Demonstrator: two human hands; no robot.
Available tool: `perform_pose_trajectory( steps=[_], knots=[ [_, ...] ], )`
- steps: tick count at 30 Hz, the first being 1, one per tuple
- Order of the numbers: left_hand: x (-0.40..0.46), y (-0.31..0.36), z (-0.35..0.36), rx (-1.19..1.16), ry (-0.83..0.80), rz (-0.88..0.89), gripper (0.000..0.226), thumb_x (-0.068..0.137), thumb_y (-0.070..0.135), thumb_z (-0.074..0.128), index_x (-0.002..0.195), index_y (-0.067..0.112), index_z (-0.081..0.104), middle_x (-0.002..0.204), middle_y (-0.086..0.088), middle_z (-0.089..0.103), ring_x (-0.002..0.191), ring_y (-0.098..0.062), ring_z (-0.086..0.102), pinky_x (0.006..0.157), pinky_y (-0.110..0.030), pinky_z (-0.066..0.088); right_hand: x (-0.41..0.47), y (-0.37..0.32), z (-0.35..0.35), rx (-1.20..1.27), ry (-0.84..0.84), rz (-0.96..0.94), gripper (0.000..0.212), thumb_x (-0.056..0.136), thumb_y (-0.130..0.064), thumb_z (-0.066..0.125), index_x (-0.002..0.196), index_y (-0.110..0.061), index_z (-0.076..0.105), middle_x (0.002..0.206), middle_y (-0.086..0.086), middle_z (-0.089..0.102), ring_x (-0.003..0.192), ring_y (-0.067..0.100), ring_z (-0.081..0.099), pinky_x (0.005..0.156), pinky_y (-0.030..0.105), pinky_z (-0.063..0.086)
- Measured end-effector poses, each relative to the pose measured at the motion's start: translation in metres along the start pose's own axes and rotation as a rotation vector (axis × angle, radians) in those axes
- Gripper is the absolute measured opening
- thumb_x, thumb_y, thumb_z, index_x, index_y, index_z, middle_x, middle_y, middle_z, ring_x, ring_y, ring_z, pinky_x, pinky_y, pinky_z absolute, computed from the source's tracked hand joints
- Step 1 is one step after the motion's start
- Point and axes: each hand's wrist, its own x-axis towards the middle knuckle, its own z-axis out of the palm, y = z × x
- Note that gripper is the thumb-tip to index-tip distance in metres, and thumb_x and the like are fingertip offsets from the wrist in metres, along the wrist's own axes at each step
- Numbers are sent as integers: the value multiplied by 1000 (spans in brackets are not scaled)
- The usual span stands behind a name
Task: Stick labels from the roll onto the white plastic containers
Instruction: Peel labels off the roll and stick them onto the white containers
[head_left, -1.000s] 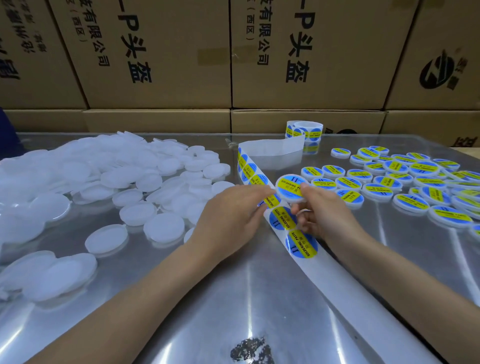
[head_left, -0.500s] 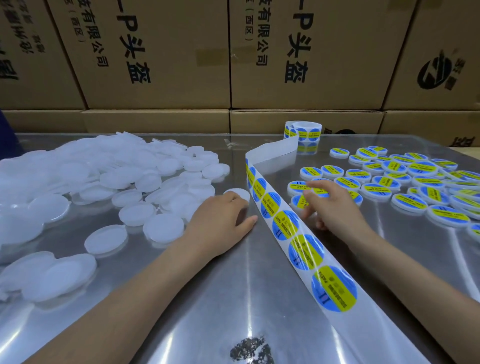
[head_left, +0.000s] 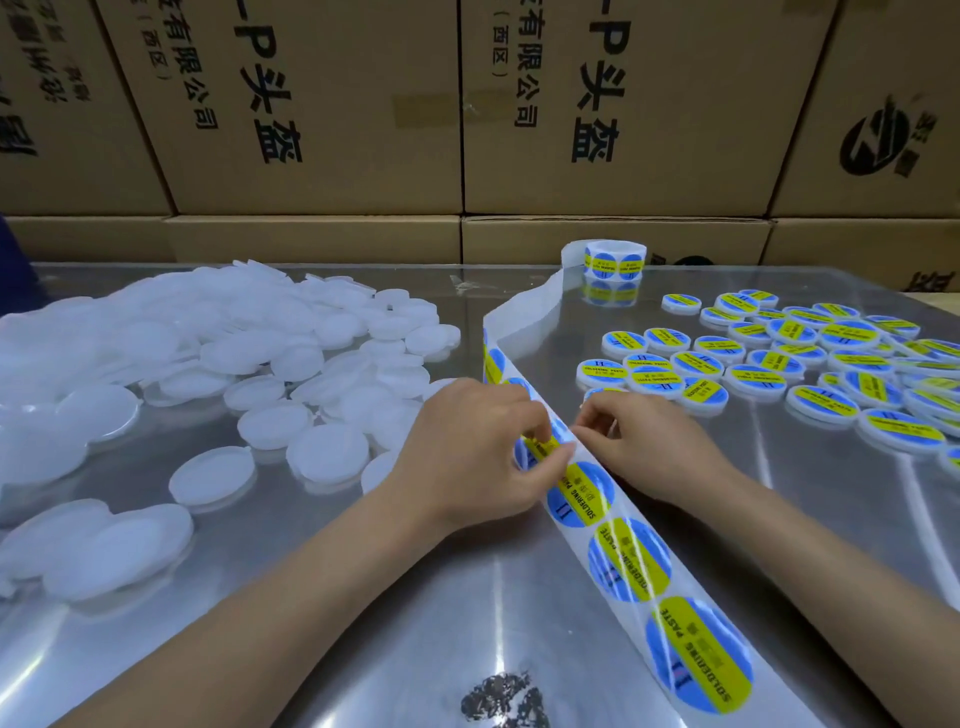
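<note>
**Now peeling: both hands meet on the label strip**

Clearly the strip is laid down the middle of the bench for a reason: blank white containers are heaped on the left, labelled containers are spread on the right, and the labels run between them within reach of either side. The left hand has its fingers curled, thumb and forefinger pinching the edge of a blue-and-yellow label on the backing. The right hand has its fingertips bent onto the strip's far edge just beside that label, apparently steadying the backing so the label can lift; whether it actually pinches the paper I cannot tell. No container is visibly held by either hand.

Room for moving is uneven. Blank containers lie close to the left wrist, so the next one is a short reach. Finished ones crowd the right up to the bench's far right edge. The roll stands at the back near the cardboard boxes, with slack backing curving between. Bare bench lies toward the person, on both sides of the strip.
</note>
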Motion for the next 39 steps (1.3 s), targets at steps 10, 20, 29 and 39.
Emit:
perform_pose_trajectory(
  steps=[10,20,29,39],
  knots=[
    [-4,-19,22,144,-290,-150,62,81,74,41,121,30,60,122,9,51,111,-16,42,92,-26,32,-3,-9,-4,164,165,-102,17,85,-36,57,70,-30,52,56,-13,57,59,4,52,54,27,38],
    [2,-20,11,143,-69,-40,16,77,26,61,76,17,73,68,-1,68,64,-29,63,56,-34,48,-8,-18,1,303,-116,-109,19,92,-13,49,98,-26,62,94,-16,71,94,4,64,90,38,49],
    [0,-19,17,-2,-319,-181,77,81,71,44,141,25,34,117,10,65,107,-14,53,102,-32,29,0,-7,14,281,-52,-135,23,94,-9,50,116,-15,52,113,-9,60,112,12,55,95,30,42],
    [-1,-30,23,-113,-465,-295,78,80,67,51,143,28,26,135,11,51,122,-14,46,111,-46,24,8,0,22,197,-36,-142,46,85,-34,65,129,-33,50,113,-24,56,111,8,41,95,29,39]
  ],
)
